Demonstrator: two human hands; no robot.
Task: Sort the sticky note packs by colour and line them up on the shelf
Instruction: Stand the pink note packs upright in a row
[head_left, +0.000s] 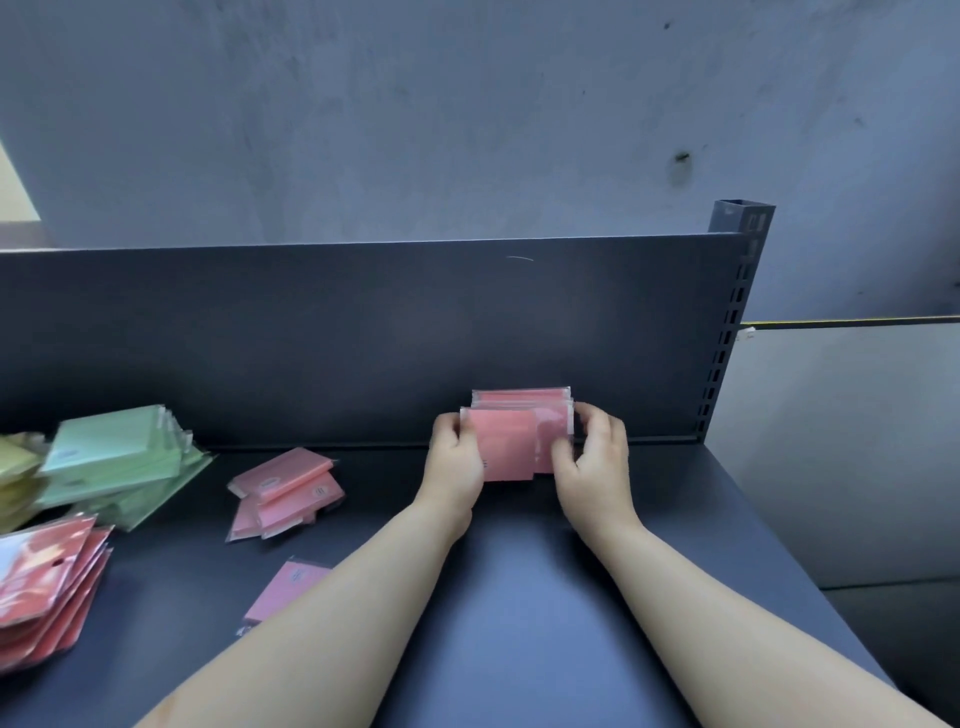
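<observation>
A row of pink sticky note packs (511, 441) stands upright near the back of the dark shelf (519, 597). My left hand (453, 457) grips the row's left side and my right hand (592, 457) grips its right side. A loose heap of pink packs (285, 491) lies to the left. One single pink pack (283, 592) lies flat nearer the front, partly behind my left forearm.
A stack of green packs (117, 457) sits at the far left, with yellowish packs (15, 478) beside it. Red packs (47, 587) are piled at the left front edge. The shelf's back panel (363, 338) rises behind, and a slotted upright post (735, 322) marks the right end.
</observation>
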